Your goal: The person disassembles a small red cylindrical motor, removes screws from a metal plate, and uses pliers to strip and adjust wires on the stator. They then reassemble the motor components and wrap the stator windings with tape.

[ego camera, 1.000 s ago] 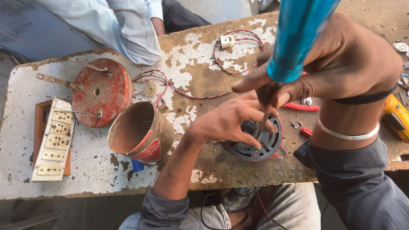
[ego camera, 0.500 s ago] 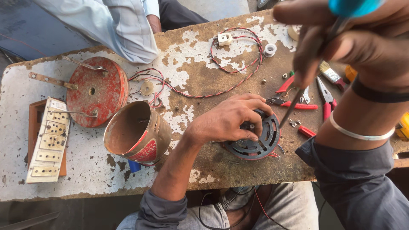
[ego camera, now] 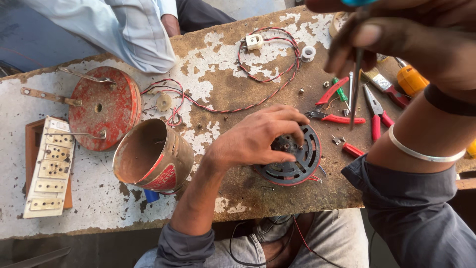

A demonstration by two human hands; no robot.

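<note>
My left hand [ego camera: 258, 136] lies over a black round slotted disc [ego camera: 303, 166] near the front edge of the worn bench [ego camera: 233, 89], with fingers curled on the disc's hub. My right hand [ego camera: 411, 39] is raised close to the camera at the upper right. It grips a screwdriver whose thin shaft [ego camera: 356, 89] points down, above the red-handled pliers [ego camera: 337, 118]. The screwdriver tip hangs apart from the disc.
A red round cover [ego camera: 101, 106], a rusty open cylinder [ego camera: 153, 156] and a white switch board [ego camera: 47, 166] lie to the left. Twisted red-black wire [ego camera: 267, 74], more pliers [ego camera: 377, 116] and a yellow tool [ego camera: 411, 79] lie behind. Another person's sleeve [ego camera: 124, 30] rests at the far edge.
My right hand has lifted the screwdriver up and to the right, away from the black disc. My left hand has stayed on the disc.
</note>
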